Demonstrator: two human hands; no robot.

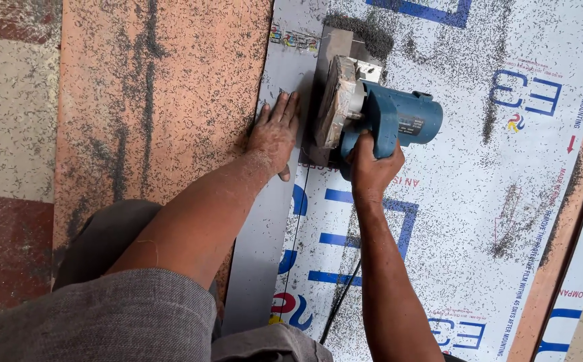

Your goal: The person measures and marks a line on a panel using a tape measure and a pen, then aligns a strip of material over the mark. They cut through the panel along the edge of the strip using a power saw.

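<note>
While the right hand clenches the blue circular saw on the film-covered panel, the left hand lies flat, unclenched, steadying the grey offcut strip beside the blade.

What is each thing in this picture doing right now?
Blue circular saw: on the sheet, gripped by its handle.
Right hand: closed around the saw handle.
Left hand: flat, fingers spread, pressing the grey strip.
White printed sheet: lying flat, cut partway, speckled with dark chips.
Grey strip: cut apart from the sheet behind the saw.
Black cord: trailing loose across the sheet.
</note>
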